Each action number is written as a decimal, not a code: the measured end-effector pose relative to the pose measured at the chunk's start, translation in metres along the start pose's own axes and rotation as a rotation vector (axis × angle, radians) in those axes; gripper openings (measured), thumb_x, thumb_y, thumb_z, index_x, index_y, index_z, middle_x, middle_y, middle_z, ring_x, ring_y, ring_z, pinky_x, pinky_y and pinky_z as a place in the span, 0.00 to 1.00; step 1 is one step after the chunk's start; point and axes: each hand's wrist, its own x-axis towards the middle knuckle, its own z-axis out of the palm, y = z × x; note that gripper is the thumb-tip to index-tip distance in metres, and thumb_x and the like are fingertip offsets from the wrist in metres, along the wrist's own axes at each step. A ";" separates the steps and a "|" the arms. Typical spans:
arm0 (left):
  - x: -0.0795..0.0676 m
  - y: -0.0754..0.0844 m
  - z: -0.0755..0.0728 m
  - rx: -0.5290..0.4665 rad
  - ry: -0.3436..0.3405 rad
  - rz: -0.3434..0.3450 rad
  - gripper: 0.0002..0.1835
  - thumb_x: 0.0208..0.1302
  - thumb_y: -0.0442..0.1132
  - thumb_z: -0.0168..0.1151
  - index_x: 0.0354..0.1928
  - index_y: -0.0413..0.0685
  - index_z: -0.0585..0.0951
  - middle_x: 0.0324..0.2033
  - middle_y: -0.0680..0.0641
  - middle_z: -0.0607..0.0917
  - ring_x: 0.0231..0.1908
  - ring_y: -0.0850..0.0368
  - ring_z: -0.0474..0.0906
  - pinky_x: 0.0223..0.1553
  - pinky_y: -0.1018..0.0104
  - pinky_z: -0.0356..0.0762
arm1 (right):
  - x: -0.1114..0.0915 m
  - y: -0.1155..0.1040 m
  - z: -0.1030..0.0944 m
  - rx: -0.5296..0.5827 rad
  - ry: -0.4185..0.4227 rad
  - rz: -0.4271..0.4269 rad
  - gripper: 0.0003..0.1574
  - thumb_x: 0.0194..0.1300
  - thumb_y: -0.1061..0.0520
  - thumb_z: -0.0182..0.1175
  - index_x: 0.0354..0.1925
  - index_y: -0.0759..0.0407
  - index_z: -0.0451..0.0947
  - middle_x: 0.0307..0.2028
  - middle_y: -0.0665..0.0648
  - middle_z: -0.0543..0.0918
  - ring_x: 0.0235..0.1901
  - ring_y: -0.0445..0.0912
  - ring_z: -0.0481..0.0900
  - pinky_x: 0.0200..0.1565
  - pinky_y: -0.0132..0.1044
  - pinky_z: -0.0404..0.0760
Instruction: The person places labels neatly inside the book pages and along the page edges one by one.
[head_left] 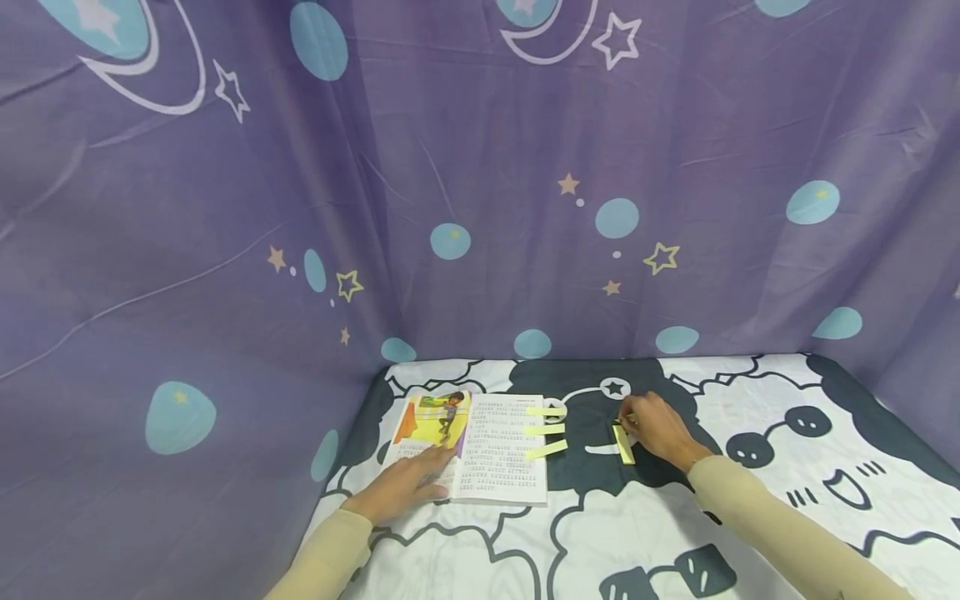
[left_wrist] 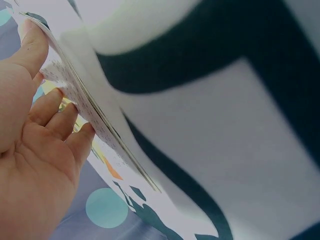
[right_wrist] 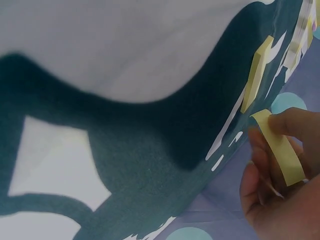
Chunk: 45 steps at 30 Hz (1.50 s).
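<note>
An open book lies on the cloth, a colour picture at the top of its left page and print on the right one. Three yellow sticky strips jut out from the right page's outer edge. My left hand rests on the left page, fingers extended, thumb near the lower edge. Between thumb and fingers, my right hand pinches a single yellow sticky note, its loose end curving across the fingers in the right wrist view. Just left of that hand, a narrow pad of yellow sticky notes lies on the dark part of the cloth.
A black-and-white cartoon cloth covers the surface under the book. Behind and at both sides hangs a purple curtain printed with moons, stars and blue spots.
</note>
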 end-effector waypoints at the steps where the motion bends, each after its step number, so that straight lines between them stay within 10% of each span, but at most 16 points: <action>1: 0.000 0.000 0.000 -0.002 0.002 0.004 0.37 0.72 0.52 0.62 0.79 0.49 0.64 0.75 0.35 0.64 0.74 0.37 0.60 0.72 0.35 0.60 | 0.000 0.000 0.000 -0.012 0.006 -0.003 0.07 0.57 0.69 0.69 0.28 0.59 0.84 0.28 0.50 0.84 0.32 0.48 0.77 0.34 0.45 0.83; 45: 0.001 0.001 0.002 0.011 -0.003 -0.024 0.38 0.73 0.54 0.61 0.79 0.51 0.64 0.76 0.37 0.64 0.75 0.39 0.59 0.73 0.39 0.60 | -0.013 -0.058 0.015 0.061 -0.001 -0.269 0.13 0.52 0.62 0.77 0.26 0.45 0.85 0.25 0.37 0.83 0.28 0.35 0.76 0.35 0.38 0.81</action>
